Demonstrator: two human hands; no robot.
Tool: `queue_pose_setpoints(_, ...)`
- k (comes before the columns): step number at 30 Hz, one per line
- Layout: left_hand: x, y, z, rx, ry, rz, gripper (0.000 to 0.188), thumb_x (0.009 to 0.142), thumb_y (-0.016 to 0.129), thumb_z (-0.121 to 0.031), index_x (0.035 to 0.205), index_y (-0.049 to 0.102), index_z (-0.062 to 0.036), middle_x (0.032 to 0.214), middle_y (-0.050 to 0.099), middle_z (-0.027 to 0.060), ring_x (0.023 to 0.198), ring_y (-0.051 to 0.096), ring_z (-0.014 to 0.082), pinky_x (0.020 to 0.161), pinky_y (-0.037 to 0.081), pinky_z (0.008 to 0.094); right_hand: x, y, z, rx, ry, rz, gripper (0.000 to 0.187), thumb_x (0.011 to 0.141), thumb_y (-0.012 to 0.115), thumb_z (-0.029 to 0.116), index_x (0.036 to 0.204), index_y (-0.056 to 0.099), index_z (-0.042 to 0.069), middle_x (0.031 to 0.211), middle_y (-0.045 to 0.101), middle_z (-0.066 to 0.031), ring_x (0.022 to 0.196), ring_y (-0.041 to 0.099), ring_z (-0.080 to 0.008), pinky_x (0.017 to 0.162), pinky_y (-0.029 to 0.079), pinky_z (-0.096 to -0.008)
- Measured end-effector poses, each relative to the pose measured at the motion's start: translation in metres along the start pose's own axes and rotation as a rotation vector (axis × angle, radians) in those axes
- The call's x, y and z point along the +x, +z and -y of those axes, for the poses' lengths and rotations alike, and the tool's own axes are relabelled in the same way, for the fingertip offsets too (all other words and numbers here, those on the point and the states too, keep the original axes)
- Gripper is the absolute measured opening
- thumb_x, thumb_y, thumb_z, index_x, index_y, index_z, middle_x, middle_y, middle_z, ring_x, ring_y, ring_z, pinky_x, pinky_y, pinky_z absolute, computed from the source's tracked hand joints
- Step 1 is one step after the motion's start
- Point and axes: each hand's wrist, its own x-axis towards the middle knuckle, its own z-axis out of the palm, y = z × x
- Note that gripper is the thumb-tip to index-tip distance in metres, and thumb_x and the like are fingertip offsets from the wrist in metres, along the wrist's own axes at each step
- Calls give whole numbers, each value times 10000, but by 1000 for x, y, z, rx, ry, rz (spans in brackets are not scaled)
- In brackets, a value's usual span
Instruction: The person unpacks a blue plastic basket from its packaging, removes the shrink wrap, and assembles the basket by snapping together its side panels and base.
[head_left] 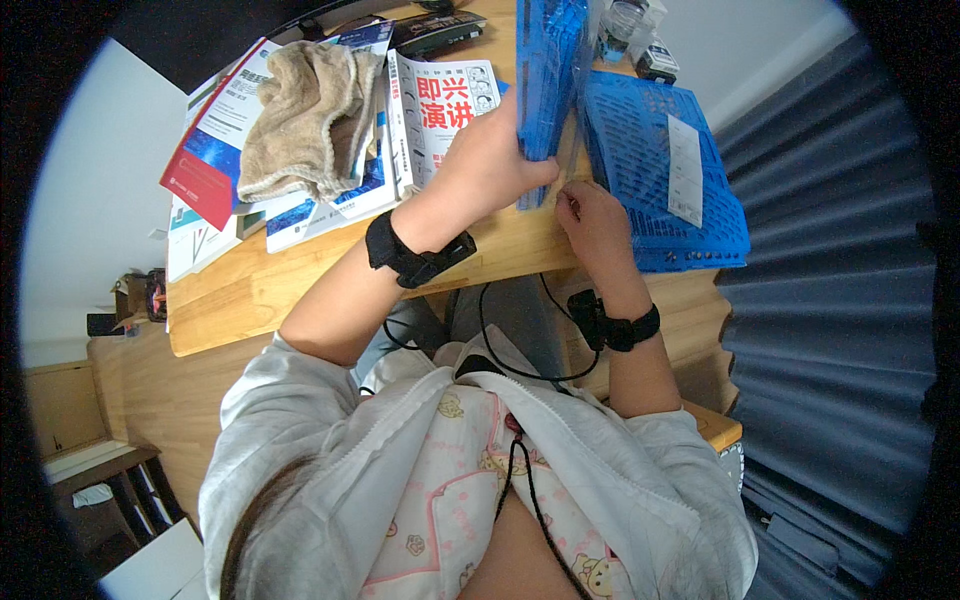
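Note:
My left hand [488,165] is wrapped round a stack of blue perforated plastic panels [545,85], held upright above the front of the table. The thumb presses on the near edge of the stack. Clear plastic film [578,140] runs along its right side. At the lower end of that film is my right hand [597,232], with fingers curled in and the thumb against them. To the right lies another blue perforated plastic piece [640,160] with a white paper label [685,170] on it. The fingers on the stack's far side are hidden.
Left of the stack, books lie on the wooden table [260,285], including a white book with red lettering [440,100]. A brown cloth [305,120] rests on them. A clear container [622,30] and a dark curtain [830,250] are at the right. A black cable [485,320] hangs below the table edge.

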Motion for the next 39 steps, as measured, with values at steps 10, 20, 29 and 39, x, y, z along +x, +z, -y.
queue_pose_setpoints(10, 2, 2, 12, -28, 78, -21, 581, 678, 698, -166, 1164, 415, -17, 832, 629, 213, 765, 636, 364, 677, 527, 385, 1, -4, -2, -6, 50, -40, 156, 828, 556, 179, 810, 620, 37, 778, 620, -190, 720, 611, -374, 628, 497, -456)
queue_pose_setpoints(20, 1, -1, 14, -52, 14, -43, 550, 660, 703, -181, 1122, 455, -17, 835, 628, 212, 784, 634, 356, 698, 513, 384, -2, 13, 5, 53, 45, 30, 171, 803, 558, 205, 772, 626, 51, 770, 621, -190, 720, 608, -380, 638, 497, -463)
queue_pose_setpoints(29, 6, -1, 26, -171, -9, -43, 557, 655, 702, -179, 1134, 472, -13, 852, 633, 209, 793, 642, 332, 702, 513, 373, 2, 9, 13, -52, 139, 30, 206, 807, 556, 252, 785, 634, 63, 774, 629, -180, 726, 616, -371, 641, 495, -460)
queue_pose_setpoints(39, 6, -5, 34, -209, 44, -63, 498, 664, 691, -160, 1099, 514, 6, 887, 637, 207, 809, 642, 322, 721, 514, 361, 7, 5, 11, -113, 141, 2, 167, 793, 550, 178, 781, 612, 23, 748, 609, -205, 716, 596, -388, 606, 471, -449)
